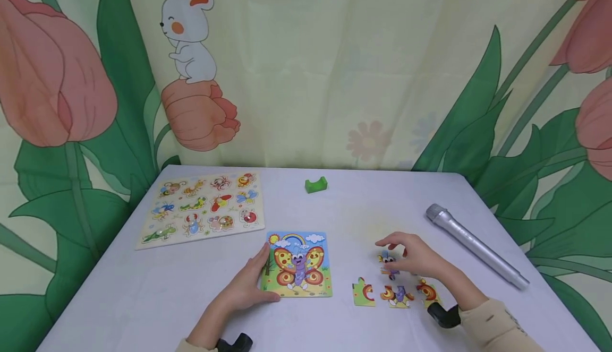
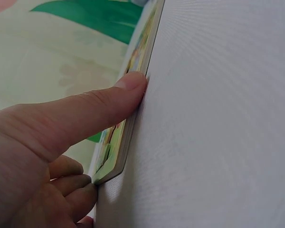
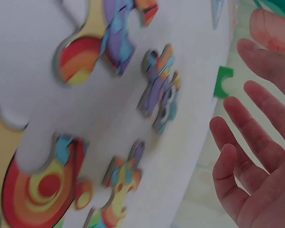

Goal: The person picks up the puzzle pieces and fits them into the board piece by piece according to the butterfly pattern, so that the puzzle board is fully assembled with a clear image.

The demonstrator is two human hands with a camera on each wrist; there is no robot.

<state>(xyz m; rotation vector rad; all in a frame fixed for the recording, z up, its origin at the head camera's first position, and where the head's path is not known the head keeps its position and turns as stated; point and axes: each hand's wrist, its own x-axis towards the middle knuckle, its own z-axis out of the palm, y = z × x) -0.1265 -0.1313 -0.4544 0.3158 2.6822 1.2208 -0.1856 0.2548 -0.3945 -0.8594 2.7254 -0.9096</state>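
A square butterfly board [image 1: 306, 256] lies flat on the table. My left hand [image 1: 243, 283] touches it at the lower left, fingers along its left side and thumb at the bottom edge; the left wrist view shows the thumb [image 2: 99, 104] against the board's edge [image 2: 128, 137]. Over the loose puzzle pieces hovers my right hand [image 1: 418, 256], fingers apart and empty. Below it is a purple-blue piece [image 1: 388, 268], with a green-edged piece [image 1: 364, 294], a purple-and-orange piece [image 1: 398, 295] and a red-and-yellow piece [image 1: 428, 291] nearer. The right wrist view shows my spread hand [image 3: 259, 156] beside several pieces [image 3: 156, 88].
A large wooden insect board [image 1: 205, 208] lies at the back left. A small green block [image 1: 316, 185] stands at the back middle. On the right a silver microphone-shaped object [image 1: 478, 246] lies slantwise. A printed curtain [image 1: 306, 76] hangs behind the white table [image 1: 143, 299].
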